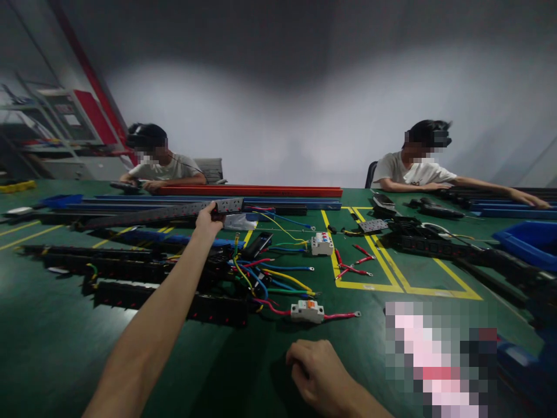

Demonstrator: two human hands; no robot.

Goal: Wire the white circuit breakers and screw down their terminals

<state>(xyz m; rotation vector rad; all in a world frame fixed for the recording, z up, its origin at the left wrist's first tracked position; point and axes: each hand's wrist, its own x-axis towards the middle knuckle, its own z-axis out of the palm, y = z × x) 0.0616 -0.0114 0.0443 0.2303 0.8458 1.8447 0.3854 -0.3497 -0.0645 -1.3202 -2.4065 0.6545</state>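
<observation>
The green bench [209,360] carries everything here. Across its left part, over other rails, lies the dark perforated rail [165,213], long axis running left to right; whether its far end touches anything is unclear. The left hand [210,219], the nearer one, has its grip closed around the rail near its right end, arm stretched well forward. The right hand [319,371] is a loose fist, apparently holding nothing, near the white breaker [307,312].
</observation>
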